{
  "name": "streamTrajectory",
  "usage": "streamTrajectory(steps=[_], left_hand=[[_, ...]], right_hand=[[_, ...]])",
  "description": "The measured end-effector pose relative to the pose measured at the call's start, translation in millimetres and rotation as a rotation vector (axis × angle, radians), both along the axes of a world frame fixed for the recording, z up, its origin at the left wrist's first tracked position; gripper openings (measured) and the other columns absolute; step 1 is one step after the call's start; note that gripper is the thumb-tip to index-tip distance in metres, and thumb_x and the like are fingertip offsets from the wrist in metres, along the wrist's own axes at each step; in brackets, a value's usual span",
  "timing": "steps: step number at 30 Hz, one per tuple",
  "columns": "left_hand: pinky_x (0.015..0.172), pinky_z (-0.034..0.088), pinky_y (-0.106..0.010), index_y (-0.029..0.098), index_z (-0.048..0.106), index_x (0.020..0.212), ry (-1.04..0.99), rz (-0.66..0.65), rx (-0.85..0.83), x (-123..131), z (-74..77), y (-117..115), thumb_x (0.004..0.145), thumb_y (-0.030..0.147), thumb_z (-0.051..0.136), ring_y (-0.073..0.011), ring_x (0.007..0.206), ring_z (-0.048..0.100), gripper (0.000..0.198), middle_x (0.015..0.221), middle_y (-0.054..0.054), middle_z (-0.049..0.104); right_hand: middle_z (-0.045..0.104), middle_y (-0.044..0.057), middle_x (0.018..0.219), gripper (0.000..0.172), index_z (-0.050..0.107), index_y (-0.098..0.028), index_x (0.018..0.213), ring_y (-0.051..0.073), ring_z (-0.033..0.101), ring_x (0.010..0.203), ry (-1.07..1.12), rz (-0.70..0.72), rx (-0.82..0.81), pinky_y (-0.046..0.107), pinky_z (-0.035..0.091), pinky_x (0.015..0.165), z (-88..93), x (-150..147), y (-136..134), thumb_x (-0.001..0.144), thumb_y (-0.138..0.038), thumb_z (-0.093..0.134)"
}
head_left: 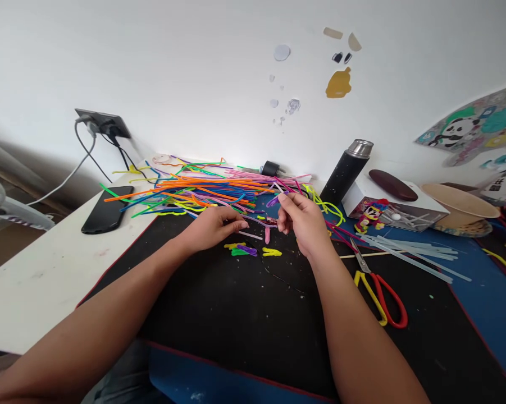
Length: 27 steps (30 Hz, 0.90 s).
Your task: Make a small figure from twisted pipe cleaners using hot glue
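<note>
My right hand (302, 220) is raised a little over the black mat (219, 314), its fingers pinched on a small purple pipe-cleaner loop (274, 198). My left hand (213, 225) rests on the mat with its fingers curled, its fingertips touching a thin pink pipe cleaner (253, 235) that lies flat. Just in front of both hands lie short bent pieces: a yellow one (272, 252), a purple one (247, 249) and a green one (237, 252). Behind the hands spreads a big pile of long coloured pipe cleaners (202, 193).
Red-and-yellow scissors (377, 286) and several clear glue sticks (413, 255) lie to the right. A black flask (346, 171) stands behind them beside a white box (393, 207). A black phone (107, 210) lies at the left, cables run to a wall socket (103, 122).
</note>
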<state>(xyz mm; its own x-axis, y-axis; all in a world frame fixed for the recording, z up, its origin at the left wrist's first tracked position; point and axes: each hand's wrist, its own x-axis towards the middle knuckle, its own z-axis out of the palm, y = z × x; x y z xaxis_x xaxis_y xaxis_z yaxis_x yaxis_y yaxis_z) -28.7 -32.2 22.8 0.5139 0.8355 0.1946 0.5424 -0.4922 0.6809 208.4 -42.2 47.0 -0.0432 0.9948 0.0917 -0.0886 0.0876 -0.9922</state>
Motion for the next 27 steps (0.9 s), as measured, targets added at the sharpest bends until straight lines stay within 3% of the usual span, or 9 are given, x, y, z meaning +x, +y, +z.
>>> streamTrajectory(steps=[4,8,12,15,19,27], left_hand=[[0.076,0.047,-0.028,0.020,0.077,0.100,0.006,0.000,-0.056,-4.5,4.9,0.5,0.098,0.048,0.059,-0.0195,0.084,0.068,0.034,0.091,-0.004,0.076],[0.084,0.048,-0.031,0.020,0.075,0.106,0.068,-0.195,-0.036,0.5,3.9,-3.3,0.092,0.046,0.069,-0.0224,0.096,0.066,0.030,0.104,-0.007,0.073],[0.087,0.048,-0.033,0.019,0.075,0.105,0.203,-0.330,0.002,6.7,0.8,-7.5,0.088,0.040,0.076,-0.0246,0.099,0.063,0.027,0.102,-0.008,0.068],[0.083,0.047,-0.032,0.018,0.074,0.098,0.218,-0.290,-0.023,7.6,0.7,-8.8,0.093,0.031,0.069,-0.0225,0.094,0.063,0.014,0.099,-0.007,0.068],[0.079,0.047,-0.031,0.019,0.072,0.102,0.144,-0.187,-0.048,7.2,0.3,-8.4,0.095,0.032,0.065,-0.0206,0.088,0.064,0.016,0.099,-0.005,0.071],[0.093,0.048,-0.037,0.020,0.072,0.107,0.118,-0.169,0.085,10.7,-13.7,-5.9,0.098,0.030,0.059,-0.0250,0.103,0.064,0.019,0.106,-0.009,0.072]], right_hand=[[0.057,-0.006,0.053,0.044,0.057,-0.022,0.073,0.009,0.054,0.041,-0.018,0.018,-0.003,0.020,0.037,0.037,-0.1,-1.4,-0.4,0.083,-0.059,0.077],[0.056,-0.006,0.053,0.045,0.056,-0.022,0.071,0.010,0.055,0.041,-0.034,0.043,-0.007,0.020,0.038,0.037,-0.6,-3.4,-1.7,0.084,-0.061,0.075],[0.056,-0.006,0.052,0.044,0.057,-0.022,0.073,0.010,0.054,0.039,-0.066,0.074,-0.004,0.021,0.038,0.037,-3.2,-6.8,-2.6,0.087,-0.060,0.073],[0.057,-0.005,0.051,0.042,0.056,-0.022,0.072,0.011,0.054,0.038,-0.093,0.094,-0.005,0.021,0.037,0.036,-4.7,-9.1,-3.2,0.089,-0.058,0.071],[0.057,-0.005,0.050,0.042,0.056,-0.022,0.072,0.011,0.054,0.038,-0.134,0.107,-0.007,0.021,0.037,0.037,-4.0,-10.8,-4.5,0.091,-0.057,0.068],[0.056,-0.006,0.050,0.041,0.056,-0.022,0.076,0.012,0.057,0.038,-0.147,0.139,-0.023,0.021,0.037,0.038,-3.6,-12.4,-5.3,0.091,-0.058,0.068]])
